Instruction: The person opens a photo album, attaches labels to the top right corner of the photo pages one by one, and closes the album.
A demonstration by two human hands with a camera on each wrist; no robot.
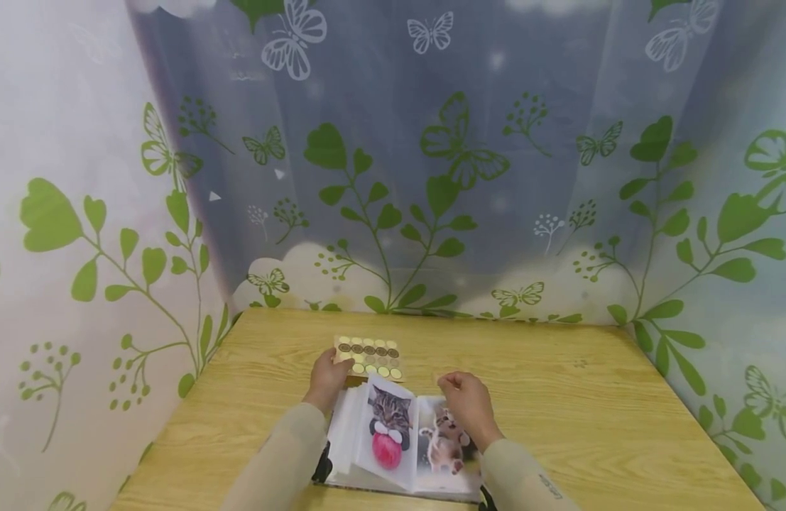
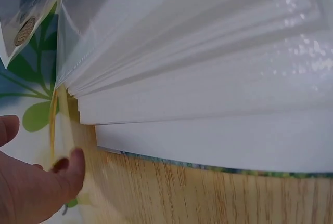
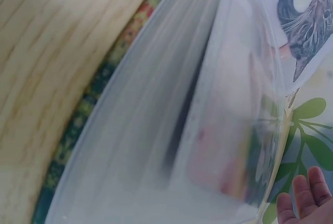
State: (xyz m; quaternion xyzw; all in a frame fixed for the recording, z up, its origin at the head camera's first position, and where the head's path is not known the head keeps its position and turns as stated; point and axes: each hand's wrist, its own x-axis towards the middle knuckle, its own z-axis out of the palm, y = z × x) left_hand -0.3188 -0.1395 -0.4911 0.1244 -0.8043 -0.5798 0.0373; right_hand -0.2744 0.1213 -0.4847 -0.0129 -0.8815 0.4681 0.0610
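An open photo album (image 1: 413, 454) lies in front of me, with a picture of a tabby cat with a pink ball (image 1: 390, 429) on a raised left page and a kitten picture (image 1: 445, 443) on the right. Just behind it, my left hand (image 1: 326, 380) holds the left edge of a sheet of round stickers (image 1: 369, 357), thumb on top. The stickers are in yellow and brown rows. Over the right page's upper edge, my right hand (image 1: 472, 403) brings thumb and index finger together on a small pale bit, seemingly a sticker, mostly hidden.
The wooden table (image 1: 559, 390) extends to both sides of the album. A curtain (image 1: 393, 177) printed with leaves and butterflies surrounds its back and sides. White inner pages (image 2: 208, 89) fan up at the album's left side, showing their edges in the left wrist view.
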